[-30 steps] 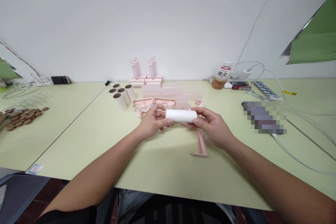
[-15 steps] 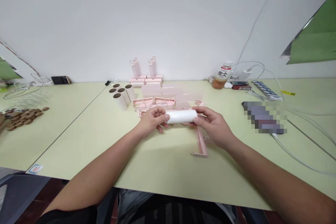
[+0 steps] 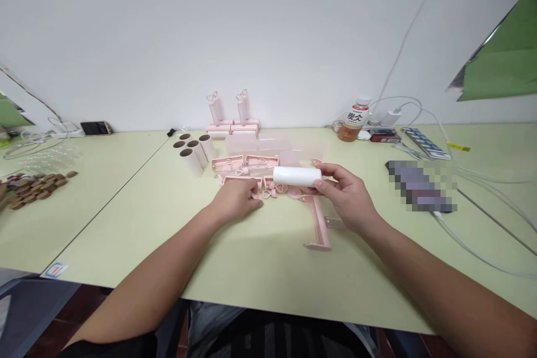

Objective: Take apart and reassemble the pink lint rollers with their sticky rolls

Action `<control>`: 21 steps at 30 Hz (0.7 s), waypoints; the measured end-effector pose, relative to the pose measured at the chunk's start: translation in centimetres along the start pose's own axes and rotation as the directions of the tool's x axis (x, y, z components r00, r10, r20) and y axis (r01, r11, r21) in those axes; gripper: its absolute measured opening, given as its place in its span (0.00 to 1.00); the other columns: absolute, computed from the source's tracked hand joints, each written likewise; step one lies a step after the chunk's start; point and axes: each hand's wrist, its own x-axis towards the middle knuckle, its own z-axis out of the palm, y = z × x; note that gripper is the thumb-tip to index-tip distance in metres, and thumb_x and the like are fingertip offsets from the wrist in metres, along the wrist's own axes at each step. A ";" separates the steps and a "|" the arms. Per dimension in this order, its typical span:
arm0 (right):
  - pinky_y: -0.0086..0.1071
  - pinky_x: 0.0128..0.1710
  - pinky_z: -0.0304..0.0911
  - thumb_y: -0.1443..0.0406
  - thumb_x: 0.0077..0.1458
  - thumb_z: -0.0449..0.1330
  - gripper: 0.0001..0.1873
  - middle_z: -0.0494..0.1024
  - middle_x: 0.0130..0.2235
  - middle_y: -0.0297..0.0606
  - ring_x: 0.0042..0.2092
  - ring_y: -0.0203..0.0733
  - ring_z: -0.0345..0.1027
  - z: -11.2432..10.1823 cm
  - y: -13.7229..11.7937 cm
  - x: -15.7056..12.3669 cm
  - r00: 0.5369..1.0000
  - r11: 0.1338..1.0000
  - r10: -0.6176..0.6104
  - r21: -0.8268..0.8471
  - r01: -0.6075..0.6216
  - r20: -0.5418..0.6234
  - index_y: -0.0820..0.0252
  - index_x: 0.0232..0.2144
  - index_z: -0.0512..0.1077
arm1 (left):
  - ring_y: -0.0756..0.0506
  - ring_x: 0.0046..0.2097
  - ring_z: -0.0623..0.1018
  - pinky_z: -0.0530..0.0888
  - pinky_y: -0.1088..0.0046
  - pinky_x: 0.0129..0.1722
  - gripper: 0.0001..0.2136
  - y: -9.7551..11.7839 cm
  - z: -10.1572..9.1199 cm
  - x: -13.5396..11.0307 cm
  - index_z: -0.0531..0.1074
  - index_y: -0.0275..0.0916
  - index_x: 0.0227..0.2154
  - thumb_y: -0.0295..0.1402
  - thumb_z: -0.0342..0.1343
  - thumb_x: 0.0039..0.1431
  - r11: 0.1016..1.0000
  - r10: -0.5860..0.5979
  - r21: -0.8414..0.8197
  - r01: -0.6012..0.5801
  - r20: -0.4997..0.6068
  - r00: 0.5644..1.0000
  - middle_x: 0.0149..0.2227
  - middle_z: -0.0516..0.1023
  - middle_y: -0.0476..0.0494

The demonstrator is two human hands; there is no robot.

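My right hand (image 3: pixel 346 193) pinches the right end of a smooth white roll (image 3: pixel 296 175), held level above the pink parts. My left hand (image 3: pixel 235 199) is down at the small pink pieces, thumb and fingers curled together; whatever lies between the fingertips is too small to make out. Close by it are pink heart-shaped pieces (image 3: pixel 266 194) and open pink holders (image 3: pixel 262 161). Below the roll, a pink U-shaped frame (image 3: pixel 320 225) lies on the table, with a clear tube (image 3: pixel 334 222) beside it, partly behind my right hand.
Several cardboard tubes (image 3: pixel 192 163) stand at the left. Pink assembled units (image 3: pixel 232 128) are by the wall, with translucent pink sheets (image 3: pixel 273 145) in front. A drink bottle (image 3: pixel 354 120), cables and a blurred phone-like object (image 3: pixel 422 185) are at the right. Brown discs (image 3: pixel 39 190) lie far left.
My left hand has let go of the white roll and moved down to the small pink pieces. The roll has shifted slightly up and right in my right hand.
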 end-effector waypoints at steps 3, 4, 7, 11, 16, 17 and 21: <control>0.44 0.40 0.80 0.53 0.47 0.70 0.22 0.73 0.57 0.43 0.40 0.44 0.77 0.1 0.0 -0.1 1.000 1.000 -0.022 -0.020 0.022 0.012 0.57 0.41 0.74 | 0.44 0.30 0.71 0.57 0.71 0.26 0.05 -0.1 0.0 0.1 0.70 0.41 0.24 0.33 0.61 0.49 0.997 0.012 0.074 -0.013 0.006 1.000 0.27 0.75 0.46; 0.44 0.39 0.80 0.53 0.47 0.70 0.22 0.75 0.54 0.42 0.39 0.45 0.78 0.2 0.0 -0.1 1.000 1.000 -0.018 -0.019 0.018 0.019 0.57 0.41 0.74 | 0.44 0.30 0.71 0.57 0.71 0.27 0.05 0.0 -0.1 0.1 0.70 0.41 0.25 0.34 0.61 0.49 0.996 0.012 0.083 -0.012 -0.009 1.000 0.28 0.75 0.46; 0.45 0.39 0.78 0.54 0.47 0.70 0.21 0.80 0.40 0.38 0.35 0.46 0.79 0.4 -0.2 -0.4 0.998 1.000 0.021 -0.009 -0.020 0.060 0.57 0.40 0.72 | 0.44 0.31 0.72 0.61 0.71 0.28 0.07 0.8 -0.3 -0.1 0.73 0.41 0.29 0.39 0.60 0.54 1.000 -0.006 -0.031 0.004 -0.084 0.996 0.32 0.77 0.45; 0.46 0.43 0.75 0.55 0.47 0.70 0.21 0.81 0.31 0.34 0.35 0.48 0.79 0.8 -0.4 -0.9 0.989 0.998 0.056 0.023 -0.060 0.139 0.55 0.40 0.70 | 0.49 0.27 0.70 0.65 0.73 0.28 0.14 2.1 -0.2 -0.5 0.74 0.40 0.34 0.47 0.56 0.59 0.867 -0.055 -0.498 0.027 -0.042 0.998 0.28 0.76 0.48; 0.44 0.45 0.74 0.55 0.48 0.69 0.19 0.82 0.39 0.39 0.40 0.47 0.78 1.1 -0.6 -1.3 0.979 0.998 0.055 -0.004 -0.055 0.197 0.55 0.41 0.74 | 0.52 0.24 0.65 0.61 0.76 0.24 0.15 2.2 0.6 -0.4 0.72 0.38 0.29 0.47 0.61 0.55 0.704 -0.090 -0.708 0.047 -0.024 0.996 0.25 0.74 0.49; 0.44 0.45 0.74 0.55 0.48 0.68 0.19 0.82 0.39 0.39 0.40 0.47 0.78 1.2 -0.6 -1.3 0.978 0.998 0.057 -0.006 -0.057 0.201 0.56 0.41 0.74 | 0.53 0.24 0.65 0.60 0.76 0.24 0.16 2.2 0.6 -0.3 0.72 0.37 0.28 0.47 0.61 0.54 0.688 -0.099 -0.723 0.058 -0.014 0.995 0.25 0.74 0.49; 0.42 0.41 0.75 0.57 0.48 0.68 0.15 0.82 0.36 0.37 0.35 0.44 0.77 1.3 -0.7 -1.2 0.979 0.998 0.061 -0.002 -0.061 0.196 0.55 0.38 0.75 | 0.53 0.24 0.65 0.62 0.76 0.23 0.16 2.1 0.5 -0.2 0.71 0.37 0.27 0.47 0.62 0.53 0.689 -0.110 -0.721 0.075 -0.002 0.994 0.25 0.75 0.48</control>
